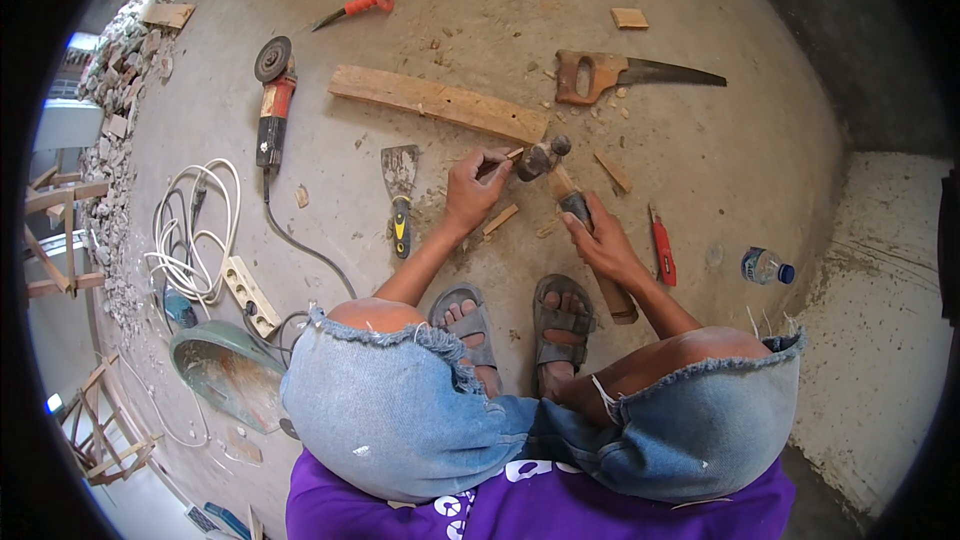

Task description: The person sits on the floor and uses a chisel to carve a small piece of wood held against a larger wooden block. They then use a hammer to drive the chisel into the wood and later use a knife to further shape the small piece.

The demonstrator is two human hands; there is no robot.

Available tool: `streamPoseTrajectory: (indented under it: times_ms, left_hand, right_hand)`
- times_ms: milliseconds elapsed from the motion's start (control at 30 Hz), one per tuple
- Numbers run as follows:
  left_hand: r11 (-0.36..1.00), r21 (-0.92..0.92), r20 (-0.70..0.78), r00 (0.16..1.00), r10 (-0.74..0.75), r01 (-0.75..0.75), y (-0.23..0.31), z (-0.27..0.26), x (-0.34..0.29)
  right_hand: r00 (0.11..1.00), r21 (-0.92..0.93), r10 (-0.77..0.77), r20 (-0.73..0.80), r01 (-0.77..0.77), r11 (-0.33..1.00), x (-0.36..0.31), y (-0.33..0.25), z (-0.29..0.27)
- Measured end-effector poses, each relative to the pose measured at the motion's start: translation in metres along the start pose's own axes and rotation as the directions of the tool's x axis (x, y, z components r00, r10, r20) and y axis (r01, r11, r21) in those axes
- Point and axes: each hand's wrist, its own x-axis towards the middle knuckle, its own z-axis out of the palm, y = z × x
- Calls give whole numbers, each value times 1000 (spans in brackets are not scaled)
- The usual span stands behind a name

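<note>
Head view shows the hammer handle passing through the right fingers

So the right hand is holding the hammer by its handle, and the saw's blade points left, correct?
Not quite: the blade of the saw points right, as the head view shows. The right hand does hold the hammer by its handle.

Left hand in a fingertip pinch, right hand in a curled grip, forearms aslant inward
</note>
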Motion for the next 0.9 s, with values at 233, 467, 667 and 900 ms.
streamPoseTrajectory:
  times_ms: [233,467,667,900]
  left_hand:
    - [874,382,-52,937,345,-300,20,-3,-2]
    - [828,433,16,921,388,-356,26,-9,0]
    - [789,462,86,906,415,-405,21,-7,4]
    - [787,463,108,907,407,-408,21,-11,5]
  right_hand:
    - [989,-248,-110,-103,82,965,-18,-12,-16]
    - [944,-336,-319,-83,275,901,-14,-41,-25]
    - [945,-490,-326,16,292,821,3,-37,-25]
    - [940,-378,-331,-83,278,883,-9,-65,-35]
